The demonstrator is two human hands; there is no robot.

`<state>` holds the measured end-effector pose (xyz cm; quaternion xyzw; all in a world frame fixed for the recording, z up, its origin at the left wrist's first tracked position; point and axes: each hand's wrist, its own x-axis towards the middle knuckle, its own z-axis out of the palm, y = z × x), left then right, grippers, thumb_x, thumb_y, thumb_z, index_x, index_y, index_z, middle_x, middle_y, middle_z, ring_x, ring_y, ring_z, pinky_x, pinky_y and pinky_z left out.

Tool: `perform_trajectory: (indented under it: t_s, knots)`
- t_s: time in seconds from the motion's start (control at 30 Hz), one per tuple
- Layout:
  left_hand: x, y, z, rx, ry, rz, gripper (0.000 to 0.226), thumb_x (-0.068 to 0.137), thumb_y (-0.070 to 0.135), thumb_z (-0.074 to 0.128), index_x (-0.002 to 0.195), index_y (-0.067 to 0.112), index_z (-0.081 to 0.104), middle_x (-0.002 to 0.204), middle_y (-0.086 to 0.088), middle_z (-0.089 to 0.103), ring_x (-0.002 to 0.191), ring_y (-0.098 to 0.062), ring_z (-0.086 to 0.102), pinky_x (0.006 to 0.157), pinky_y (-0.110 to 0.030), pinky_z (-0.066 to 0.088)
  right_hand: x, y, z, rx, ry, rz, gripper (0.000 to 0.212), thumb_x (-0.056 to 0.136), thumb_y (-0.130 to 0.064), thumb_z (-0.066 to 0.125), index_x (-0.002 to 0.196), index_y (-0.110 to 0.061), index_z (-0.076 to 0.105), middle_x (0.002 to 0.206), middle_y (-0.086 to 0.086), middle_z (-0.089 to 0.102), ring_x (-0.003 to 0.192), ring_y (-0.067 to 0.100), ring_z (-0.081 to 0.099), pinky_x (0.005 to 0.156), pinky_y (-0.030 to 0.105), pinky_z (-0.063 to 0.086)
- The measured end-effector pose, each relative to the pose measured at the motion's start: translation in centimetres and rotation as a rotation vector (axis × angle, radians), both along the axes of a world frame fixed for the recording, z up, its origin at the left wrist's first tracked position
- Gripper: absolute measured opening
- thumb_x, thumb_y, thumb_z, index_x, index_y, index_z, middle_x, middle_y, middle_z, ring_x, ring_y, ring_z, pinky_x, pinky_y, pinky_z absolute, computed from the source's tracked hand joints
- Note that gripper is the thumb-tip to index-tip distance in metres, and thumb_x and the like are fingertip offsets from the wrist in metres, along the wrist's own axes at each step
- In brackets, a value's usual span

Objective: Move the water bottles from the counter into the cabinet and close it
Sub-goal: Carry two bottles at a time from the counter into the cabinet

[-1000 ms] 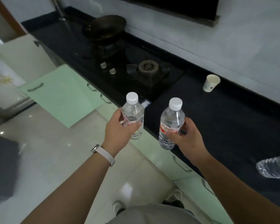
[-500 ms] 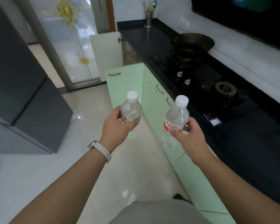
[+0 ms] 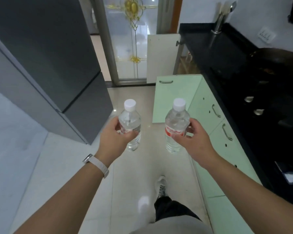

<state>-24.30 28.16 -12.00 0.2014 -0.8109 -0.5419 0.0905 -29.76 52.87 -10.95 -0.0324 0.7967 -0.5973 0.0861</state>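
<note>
a person's left hand [image 3: 116,138] curls its fingers round 1 clear water bottle [image 3: 130,118], while the right hand [image 3: 195,141] clamps a 2nd bottle [image 3: 176,119] at its red label. both bottles are upright, capped and carried in the air above the tiled floor [image 3: 130,183]. just ahead on the right, a green cabinet door [image 3: 174,97] stands swung open below the black counter [image 3: 210,53], with a white door [image 3: 162,56] open beyond it. the likely hazard is that the green door juts into the walkway, where a knee or bottle could clip its edge. with both hands full, a slipping bottle would hit the hard floor.
</note>
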Motion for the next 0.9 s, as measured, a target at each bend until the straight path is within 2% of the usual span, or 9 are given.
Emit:
perform_trajectory:
  t_s: [0.1,0.2,0.3,0.5,0.6,0.73,0.9]
  knots:
    - [-3.5,-1.7,0.1,0.015,0.006,0.061,0.043,0.074,0.025,0.089,0.105,0.040,0.063,0.101,0.020,0.071,0.093,0.005,0.066,0.079,-0.016,0.047,-4.2,-1.9,-0.6,-0.027,0.002,0.051,0.045,0.075,-0.014,0.083,0.113,-0.025,0.060,0.110,-0.006,0.065,0.100,0.001,0.060,0.087,0.022,0.052]
    - [-7.2,-2.5,0.2,0.017,0.009,0.103,0.046,0.075,0.027,0.088,0.114,0.035,0.064,0.105,0.020,0.071,0.097,0.004,0.066,0.081,-0.015,0.047,-8.8,-3.3,-1.2,-0.048,-0.011,0.113,0.045,0.075,-0.018,0.083,0.112,-0.031,0.060,0.106,-0.014,0.066,0.098,-0.001,0.061,0.090,0.027,0.052]
    - [-11.1,-3.1,0.3,0.015,-0.006,0.133,0.042,0.075,0.028,0.088,0.109,0.039,0.064,0.102,0.022,0.071,0.094,0.007,0.066,0.080,-0.015,0.047,-13.6,-4.4,-1.3,-0.059,-0.017,0.111,0.045,0.075,-0.019,0.083,0.111,-0.031,0.060,0.105,-0.016,0.066,0.098,0.000,0.062,0.089,0.029,0.051]
    - [-18.2,-4.3,1.4,-0.032,0.010,0.171,0.046,0.074,0.032,0.088,0.112,0.036,0.064,0.102,0.020,0.071,0.090,0.011,0.064,0.072,-0.005,0.045,-22.2,-6.5,0.0,-0.045,0.014,0.127,0.043,0.077,-0.020,0.081,0.113,-0.026,0.058,0.105,-0.013,0.063,0.093,0.000,0.059,0.082,0.024,0.050]
    - [-20.9,-5.3,1.9,-0.035,0.043,0.168,0.050,0.073,0.033,0.088,0.117,0.032,0.065,0.103,0.019,0.071,0.090,0.010,0.064,0.074,-0.008,0.046,-25.0,-7.9,0.5,-0.048,0.033,0.137,0.044,0.077,-0.021,0.082,0.114,-0.027,0.058,0.106,-0.012,0.063,0.086,-0.007,0.058,0.076,0.018,0.047]
    - [-23.7,-7.3,2.4,-0.016,0.078,0.180,0.044,0.075,0.028,0.088,0.111,0.034,0.064,0.098,0.019,0.071,0.087,0.012,0.064,0.070,-0.002,0.045,-27.7,-10.1,1.1,-0.045,0.044,0.165,0.042,0.077,-0.022,0.081,0.111,-0.032,0.058,0.106,-0.014,0.064,0.088,-0.009,0.058,0.074,0.015,0.048]
    - [-27.1,-11.4,1.3,0.010,0.085,0.176,0.045,0.075,0.029,0.088,0.115,0.031,0.066,0.100,0.020,0.072,0.090,0.010,0.066,0.072,-0.003,0.047,-31.0,-14.1,0.4,-0.027,0.034,0.159,0.042,0.077,-0.020,0.081,0.110,-0.031,0.058,0.104,-0.015,0.062,0.087,-0.011,0.058,0.069,0.009,0.048]
